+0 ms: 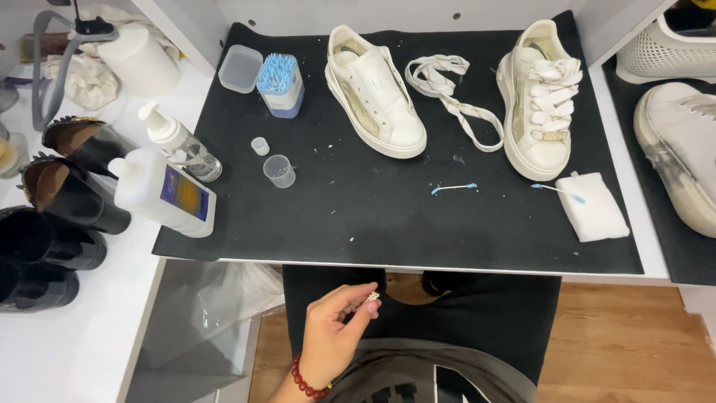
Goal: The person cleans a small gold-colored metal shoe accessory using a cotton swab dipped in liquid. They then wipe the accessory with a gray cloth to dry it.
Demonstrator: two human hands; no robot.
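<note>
Low in the frame, a little left of centre, the left hand is raised below the table edge, thumb and forefinger pinched together on a small gold charm; a red bead bracelet circles the wrist. The right hand is not in sight. Above it a black mat covers the white table. At upper centre of the mat stands an unlaced white sneaker, toe toward the person, and at upper right a laced white sneaker with a gold charm on its laces. Between the two lies a loose white shoelace. A blue-tipped cotton swab lies near mid-mat, and another swab rests touching a folded white cloth at right. At upper left sits an open box of blue swabs, with a small clear cup below it. A white pump bottle lies on the mat's left edge, beside black shoes on the far left.
</note>
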